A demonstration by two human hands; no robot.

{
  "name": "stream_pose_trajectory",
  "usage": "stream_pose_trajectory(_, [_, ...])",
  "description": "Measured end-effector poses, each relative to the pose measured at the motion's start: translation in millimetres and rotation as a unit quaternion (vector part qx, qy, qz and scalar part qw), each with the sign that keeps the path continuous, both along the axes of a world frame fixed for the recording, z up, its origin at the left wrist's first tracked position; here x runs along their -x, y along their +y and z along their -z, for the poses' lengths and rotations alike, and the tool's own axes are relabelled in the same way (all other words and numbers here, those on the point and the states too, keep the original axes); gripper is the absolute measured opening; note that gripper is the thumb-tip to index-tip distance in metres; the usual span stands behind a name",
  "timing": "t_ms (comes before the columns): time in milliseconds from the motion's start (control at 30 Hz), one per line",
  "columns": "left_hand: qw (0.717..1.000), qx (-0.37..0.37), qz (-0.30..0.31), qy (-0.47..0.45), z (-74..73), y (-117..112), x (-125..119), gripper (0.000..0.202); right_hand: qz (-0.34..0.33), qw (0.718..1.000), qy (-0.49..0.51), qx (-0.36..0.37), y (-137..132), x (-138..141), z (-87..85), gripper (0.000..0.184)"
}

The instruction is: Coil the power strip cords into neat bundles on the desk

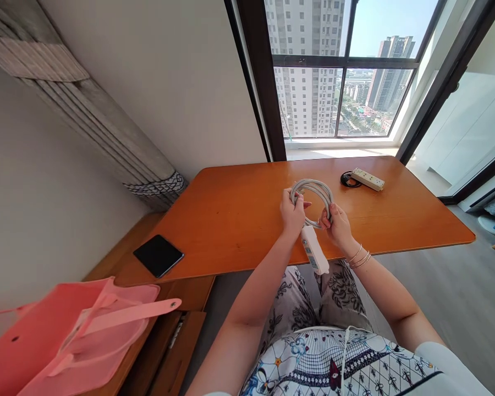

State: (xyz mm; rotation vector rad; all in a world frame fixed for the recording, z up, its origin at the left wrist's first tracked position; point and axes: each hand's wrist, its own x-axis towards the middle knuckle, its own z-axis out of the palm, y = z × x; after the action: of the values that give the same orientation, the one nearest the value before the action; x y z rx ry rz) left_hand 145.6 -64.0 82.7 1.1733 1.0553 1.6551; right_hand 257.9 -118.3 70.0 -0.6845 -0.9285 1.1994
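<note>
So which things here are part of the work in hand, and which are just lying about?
In hand: coiled grey cable, white power strip hanging from it, left hand, right hand.
Lying about: second power strip, black tablet, pink bag.

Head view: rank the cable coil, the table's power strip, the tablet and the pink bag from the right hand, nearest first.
1. The cable coil, held in the right hand.
2. The power strip, on the table just beyond, to the right.
3. The tablet, far off to the left.
4. The pink bag, farthest, lower left.
</note>
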Motion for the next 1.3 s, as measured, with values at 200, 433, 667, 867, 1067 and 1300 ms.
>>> stream_pose_trajectory(200, [0.983,0.084,0.07,-0.146,-3.4,1.5,-4.2,0.028,0.009,0.985,0.136,0.109,6.5,-4.3,-9.3,0.054])
stream_pose_trajectory(433, [0.939,0.165,0.302,-0.024,6.1,8.5,27.5,0.042,-0.074,0.956,0.157,0.237,20.7,-59.9,-19.6,0.035])
stream_pose_trajectory(667, [0.924,0.19,0.311,0.115,38.3,11.8,6.2,0.05,-0.085,0.944,-0.074,0.309,37.6,-113.3,-3.2,0.028])
stream_pose_trajectory(867, [0.914,0.15,0.293,0.239,63.0,14.1,-31.6,0.041,-0.046,0.845,-0.459,0.273,59.3,-145.7,-0.9,0.028])
stream_pose_trajectory(1067, [0.912,0.138,0.254,0.29,66.0,22.8,-56.9,0.038,0.051,0.733,-0.656,0.172,50.6,-151.0,-5.2,0.026])
stream_pose_trajectory(1300, [0.92,0.122,0.254,0.272,67.9,23.6,-55.7,0.051,0.127,0.528,-0.838,0.053,-22.6,-158.4,16.1,0.085])
